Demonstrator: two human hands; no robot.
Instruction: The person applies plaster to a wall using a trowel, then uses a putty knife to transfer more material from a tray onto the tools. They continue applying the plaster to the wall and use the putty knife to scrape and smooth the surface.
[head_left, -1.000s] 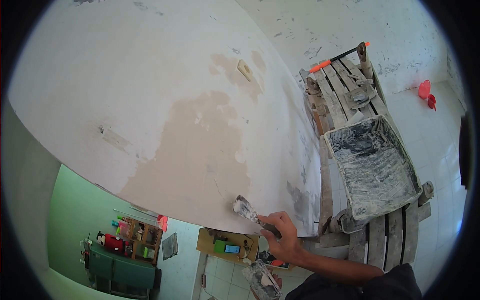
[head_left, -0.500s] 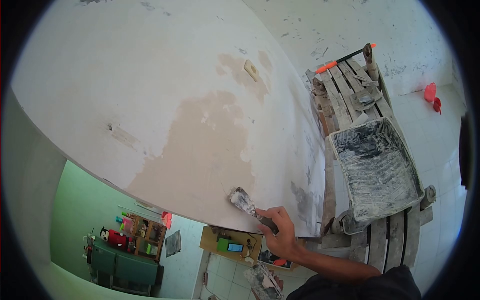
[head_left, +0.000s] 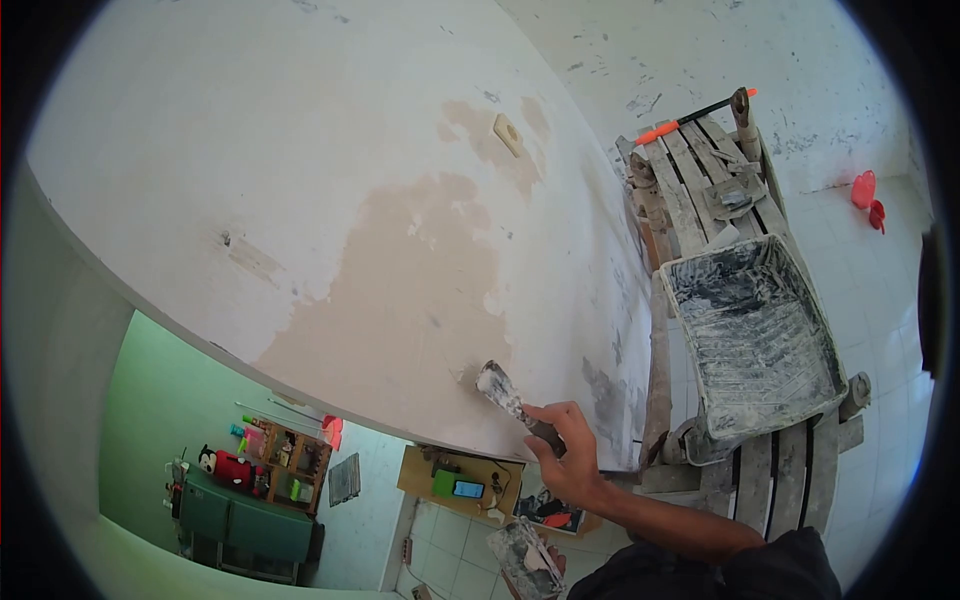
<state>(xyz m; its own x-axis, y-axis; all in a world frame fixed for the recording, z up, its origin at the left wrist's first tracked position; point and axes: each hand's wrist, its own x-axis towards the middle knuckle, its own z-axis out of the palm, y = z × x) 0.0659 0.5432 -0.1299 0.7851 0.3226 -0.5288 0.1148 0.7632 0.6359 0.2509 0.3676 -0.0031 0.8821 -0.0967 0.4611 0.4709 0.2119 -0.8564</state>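
My right hand (head_left: 566, 452) is closed round the handle of a putty knife (head_left: 500, 390). White filler coats its blade, which is at the wall (head_left: 400, 300) near the lower right edge of a beige patch; whether it touches is hard to tell. Low in the view, my left hand (head_left: 556, 562) shows only as fingertips at the edge of a flat, filler-smeared plate (head_left: 522, 560), which it grips. A lump of pale filler sits on that plate. A switch-like fitting (head_left: 508, 135) is on the wall higher up.
On the right, a slatted wooden scaffold (head_left: 785, 480) carries a crusted paint tray (head_left: 770, 350), a scraper (head_left: 735, 197) and an orange-handled tool (head_left: 660, 132). Beyond the wall's edge are a green cabinet (head_left: 260, 530) and a desk with a phone (head_left: 467, 489). A red dipper (head_left: 876, 215) lies on the floor.
My right hand and the putty knife have shifted slightly right, with the blade a little higher on the wall. The plate in my left hand has barely moved.
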